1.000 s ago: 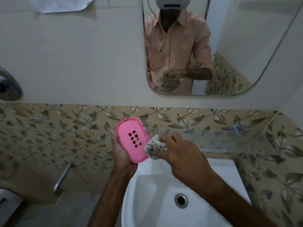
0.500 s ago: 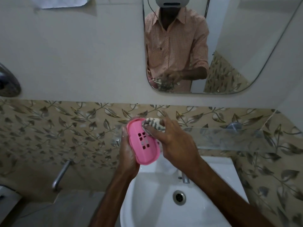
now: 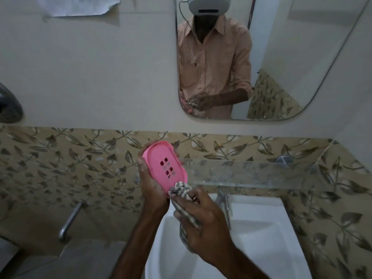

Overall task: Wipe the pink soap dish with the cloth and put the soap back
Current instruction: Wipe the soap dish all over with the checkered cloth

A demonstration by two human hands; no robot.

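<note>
My left hand [image 3: 150, 185] holds the pink soap dish [image 3: 164, 166] tilted up over the sink, its slotted inside facing me. My right hand [image 3: 203, 222] grips a bunched grey and white striped cloth [image 3: 181, 190], which presses against the lower end of the dish. The soap is not in view.
A white sink [image 3: 259, 234] lies below my hands, with a metal tap [image 3: 224, 200] behind it. A glass shelf [image 3: 261, 172] runs along the leaf-patterned tiles at the right. A mirror [image 3: 281, 57] hangs above. A second tap [image 3: 70, 220] sticks out of the wall at the left.
My right hand has drawn the cloth from the upper end of the dish down to its lower end. The dish has tilted and shifted a little in my left hand.
</note>
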